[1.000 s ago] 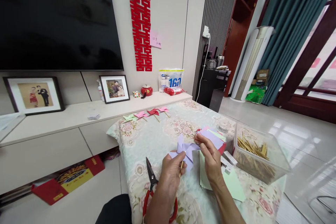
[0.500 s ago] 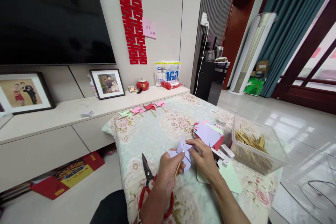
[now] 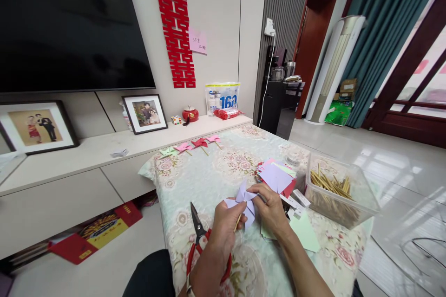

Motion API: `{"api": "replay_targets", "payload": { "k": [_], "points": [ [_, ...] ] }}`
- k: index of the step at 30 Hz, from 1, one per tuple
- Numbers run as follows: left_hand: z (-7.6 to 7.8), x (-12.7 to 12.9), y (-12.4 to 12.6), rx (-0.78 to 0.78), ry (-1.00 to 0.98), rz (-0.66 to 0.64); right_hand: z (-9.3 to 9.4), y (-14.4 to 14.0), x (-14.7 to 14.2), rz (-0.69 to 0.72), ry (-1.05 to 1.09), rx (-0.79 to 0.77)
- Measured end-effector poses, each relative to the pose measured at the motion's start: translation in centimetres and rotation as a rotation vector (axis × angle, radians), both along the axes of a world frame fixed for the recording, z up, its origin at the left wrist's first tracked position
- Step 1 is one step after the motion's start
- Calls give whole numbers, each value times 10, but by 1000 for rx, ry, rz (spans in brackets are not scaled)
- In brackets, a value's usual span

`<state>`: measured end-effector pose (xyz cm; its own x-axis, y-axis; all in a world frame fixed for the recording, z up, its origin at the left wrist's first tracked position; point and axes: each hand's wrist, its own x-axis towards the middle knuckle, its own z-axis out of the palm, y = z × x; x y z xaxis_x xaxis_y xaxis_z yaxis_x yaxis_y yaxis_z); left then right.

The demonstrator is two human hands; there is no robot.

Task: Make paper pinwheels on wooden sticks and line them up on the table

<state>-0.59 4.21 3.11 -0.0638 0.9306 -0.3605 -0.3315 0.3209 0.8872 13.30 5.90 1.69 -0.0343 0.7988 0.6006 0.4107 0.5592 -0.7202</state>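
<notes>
A lavender paper pinwheel [image 3: 249, 216] is between my hands, above the flowered tablecloth. My left hand [image 3: 228, 220] is closed on it, thumb near its centre, with a thin wooden stick [image 3: 238, 222] showing below the thumb. At the pinwheel's right blade, the fingers of my right hand [image 3: 268, 206] pinch the paper. Red-handled scissors [image 3: 199, 232] lie by my left forearm, which partly covers the handles. Beyond my right hand is a pile of coloured paper squares [image 3: 277, 177]. Pale green sheets [image 3: 304, 232] lie beside my right forearm.
A clear plastic box [image 3: 343, 211] of wooden sticks stands at the table's right. Several finished pinwheels [image 3: 200, 143] lie along the far left edge of the flowered tablecloth [image 3: 209, 171]. Small white boxes [image 3: 300, 198] sit near the plastic box. Behind runs a white cabinet [image 3: 139, 146].
The camera view has shifted slightly. My hands keep their hold on the lavender pinwheel, with only a slight shift of the right fingers at its blade.
</notes>
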Motion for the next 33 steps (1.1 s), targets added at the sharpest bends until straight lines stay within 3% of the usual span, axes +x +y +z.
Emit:
{"api": "replay_targets", "payload": {
  "k": [7,14,21,27,33],
  "points": [
    [1,-3,1,-13,-40,-21,-7,3,-1,26,-5,32],
    [-7,-2,5,-15,-121,-7,-12,5,-1,32,-17,50],
    [2,-10,9,87,-342,125,-7,-5,-7,-238,76,46],
    [6,-3,6,92,-500,233,-8,-14,-26,-110,-75,43],
    [-2,3,5,72,-532,265,-16,-15,-34,-197,-106,49]
  ]
}}
